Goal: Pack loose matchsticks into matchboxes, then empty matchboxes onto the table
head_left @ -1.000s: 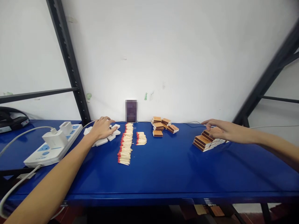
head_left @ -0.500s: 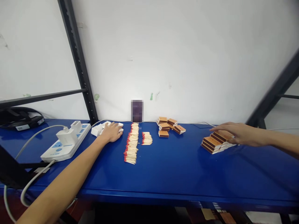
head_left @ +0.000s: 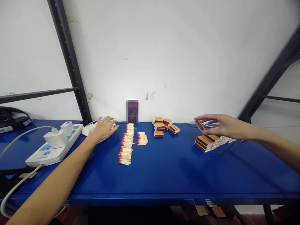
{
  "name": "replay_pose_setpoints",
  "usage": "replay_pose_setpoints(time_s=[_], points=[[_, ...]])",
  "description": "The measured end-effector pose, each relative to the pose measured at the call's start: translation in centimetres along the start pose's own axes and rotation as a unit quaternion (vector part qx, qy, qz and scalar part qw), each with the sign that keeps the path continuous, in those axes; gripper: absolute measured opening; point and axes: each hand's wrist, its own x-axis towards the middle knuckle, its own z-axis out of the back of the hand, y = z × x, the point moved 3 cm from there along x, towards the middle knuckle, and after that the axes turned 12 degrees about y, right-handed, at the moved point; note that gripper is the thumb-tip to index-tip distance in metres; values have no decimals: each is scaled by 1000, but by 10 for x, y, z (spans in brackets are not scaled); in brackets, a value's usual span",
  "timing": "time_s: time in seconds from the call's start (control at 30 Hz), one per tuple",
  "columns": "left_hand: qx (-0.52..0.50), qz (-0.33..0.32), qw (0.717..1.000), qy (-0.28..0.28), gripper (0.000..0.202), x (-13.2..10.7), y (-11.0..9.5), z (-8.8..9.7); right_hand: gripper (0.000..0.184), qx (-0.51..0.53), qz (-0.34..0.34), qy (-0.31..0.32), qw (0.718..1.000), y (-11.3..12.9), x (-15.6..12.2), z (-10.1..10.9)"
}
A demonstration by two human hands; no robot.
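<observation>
On the right, my right hand (head_left: 223,125) pinches a tilted brown matchbox sleeve (head_left: 200,126) between thumb and fingers, just over a stack of matchboxes (head_left: 203,142). That stack has brown tops and white sides and runs back under the hand. My left hand (head_left: 104,128) hovers with fingers spread over small white boxes (head_left: 88,129), which it partly hides. A long column of red-tipped matches (head_left: 127,143) lies to the right of that hand. Beside it is a shorter pile of matches (head_left: 142,138).
Several matchboxes (head_left: 159,126) are heaped near the wall. A white power strip (head_left: 56,147) with plugged-in chargers and cables lies on the left of the blue shelf (head_left: 159,175). A blurred-out dark panel (head_left: 132,111) leans at the wall. Black posts (head_left: 70,62) flank the shelf.
My right hand has lifted a matchbox sleeve off the stack and tilted it. My left hand has risen a little from the white boxes, fingers wider. The view has shifted slightly right.
</observation>
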Motion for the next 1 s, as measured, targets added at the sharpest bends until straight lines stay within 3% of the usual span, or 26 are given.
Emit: replay_pose_setpoints(time_s=[0.13,0.27,0.43,0.53,0.6,0.7,0.87,0.93,1.0], points=[[-9,-32,999,-30,40,0,-1,1,57,174,68,-25,982,35,25,-29],[-65,-83,990,-97,37,-7,-13,17,42,334,95,-17,938,63,62,-69],[-174,-200,954,-137,35,-20,-62,45,27,526,128,52,839,107,93,-111],[-262,-253,922,-129,38,-27,-92,52,22,619,164,133,757,137,100,-123],[-348,-265,892,-115,40,-29,-104,52,22,666,169,174,706,153,102,-126],[-490,-242,834,-79,45,-27,-111,51,25,712,154,185,660,168,108,-128],[-630,-208,748,-31,51,-20,-102,48,24,742,145,150,637,179,126,-131],[-648,-183,739,-9,53,-16,-97,45,28,740,123,147,645,180,132,-134],[-639,-154,754,5,54,-13,-94,41,33,732,92,150,658,179,136,-139]])
